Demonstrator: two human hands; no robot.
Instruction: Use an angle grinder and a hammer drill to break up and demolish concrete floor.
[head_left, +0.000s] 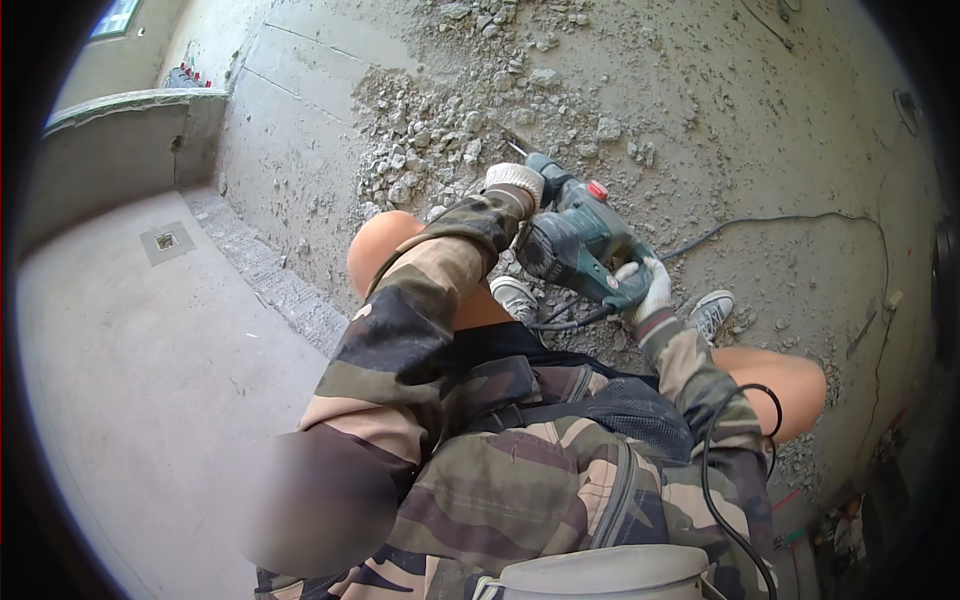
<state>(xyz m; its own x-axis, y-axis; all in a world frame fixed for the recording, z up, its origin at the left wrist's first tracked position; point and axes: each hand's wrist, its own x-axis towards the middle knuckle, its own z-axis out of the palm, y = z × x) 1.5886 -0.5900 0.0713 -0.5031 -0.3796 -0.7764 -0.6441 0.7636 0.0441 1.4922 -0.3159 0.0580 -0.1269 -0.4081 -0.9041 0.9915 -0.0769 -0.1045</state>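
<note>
A dark green rotary hammer [592,228] with a red knob is tilted across the front of me, its thin metal bit [516,148] pointing up and left toward broken concrete. My left hand [516,182], in a white glove, is closed at the front of the tool by its neck; the exact part gripped is hidden. At the tool's back end, my right hand [655,287], gloved too, wraps round the rear handle. The bit's tip sits at the edge of the rubble [430,140]; whether it touches the floor I cannot tell.
A grey cable [770,221] curves over the floor on the right. My shoes [712,312] stand amid loose chips. A low wall [130,145] and a square floor drain [167,242] are on the left. Tools and debris [850,530] lie at the lower right.
</note>
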